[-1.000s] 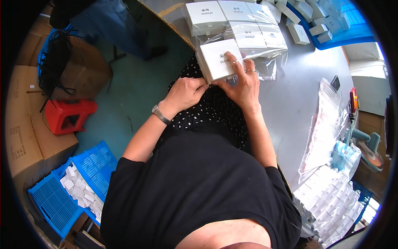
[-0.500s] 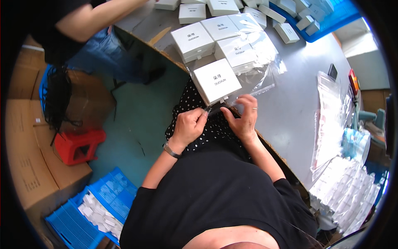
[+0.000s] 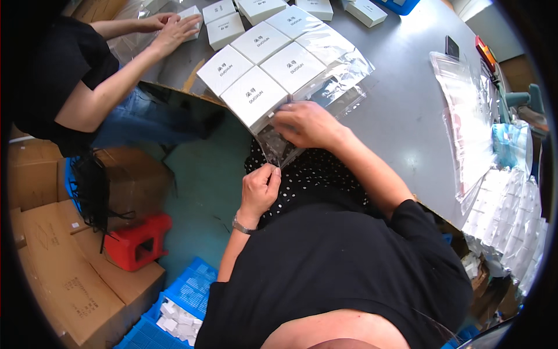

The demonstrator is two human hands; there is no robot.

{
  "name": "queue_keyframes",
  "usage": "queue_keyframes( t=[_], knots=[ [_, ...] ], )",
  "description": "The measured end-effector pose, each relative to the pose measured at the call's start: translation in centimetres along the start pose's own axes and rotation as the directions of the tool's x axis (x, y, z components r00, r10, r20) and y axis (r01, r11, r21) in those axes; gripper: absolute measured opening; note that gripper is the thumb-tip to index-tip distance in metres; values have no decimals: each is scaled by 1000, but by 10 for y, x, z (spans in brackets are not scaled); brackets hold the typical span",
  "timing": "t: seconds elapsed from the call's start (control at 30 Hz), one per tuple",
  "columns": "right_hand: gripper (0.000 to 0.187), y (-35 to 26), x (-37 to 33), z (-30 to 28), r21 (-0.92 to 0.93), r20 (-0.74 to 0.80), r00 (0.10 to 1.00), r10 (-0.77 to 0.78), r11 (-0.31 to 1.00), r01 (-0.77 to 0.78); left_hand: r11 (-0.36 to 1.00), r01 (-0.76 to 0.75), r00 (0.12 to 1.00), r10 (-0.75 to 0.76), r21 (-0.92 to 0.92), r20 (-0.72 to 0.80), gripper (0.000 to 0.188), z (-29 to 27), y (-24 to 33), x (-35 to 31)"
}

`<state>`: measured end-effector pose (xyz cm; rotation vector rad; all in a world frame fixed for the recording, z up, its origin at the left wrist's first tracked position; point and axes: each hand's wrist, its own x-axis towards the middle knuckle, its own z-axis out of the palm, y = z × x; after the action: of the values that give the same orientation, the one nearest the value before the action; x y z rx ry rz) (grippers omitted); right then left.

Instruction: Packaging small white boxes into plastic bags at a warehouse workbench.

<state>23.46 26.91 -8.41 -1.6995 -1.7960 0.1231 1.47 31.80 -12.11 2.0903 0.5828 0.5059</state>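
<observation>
Several white lidded boxes (image 3: 256, 42) lie in two rows inside a large clear plastic bag (image 3: 347, 70) at the table's near edge. Nearest me is another white box (image 3: 254, 96), touching the others, at the bag's mouth. My left hand (image 3: 258, 186) is closed, pinching the bag's loose edge between thumb and fingers below that box. My right hand (image 3: 305, 124) reaches over the bag's mouth, fingers curled together against the box's near right side. Its fingertips are partly hidden, so what they grip cannot be made out.
A co-worker's hands (image 3: 171, 32) handle a white box at the far left. More boxes (image 3: 367, 11) sit at the back. Flat clear bags (image 3: 459, 122), a dark phone (image 3: 451, 46) and stacked wrapped packs (image 3: 505, 215) lie right. A red stool (image 3: 136, 244) and blue crate (image 3: 195, 285) stand left.
The near box now lies flush against the others. My right hand moved left onto the bag's mouth; my left hand came down, drawing the bag's edge toward me. The view has shifted.
</observation>
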Motion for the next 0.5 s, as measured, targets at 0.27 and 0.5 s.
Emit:
queue_keyframes(
  t=[0.27,0.5],
  knots=[
    [14,13,-6,5,1,-137,916,376,925,-380,997,68,998,-67,29,-18,18,-4,-2,2],
    [20,48,-43,-17,34,8,969,246,969,-246,991,-68,969,38,-118,-243,16,-40,1,38]
  ],
)
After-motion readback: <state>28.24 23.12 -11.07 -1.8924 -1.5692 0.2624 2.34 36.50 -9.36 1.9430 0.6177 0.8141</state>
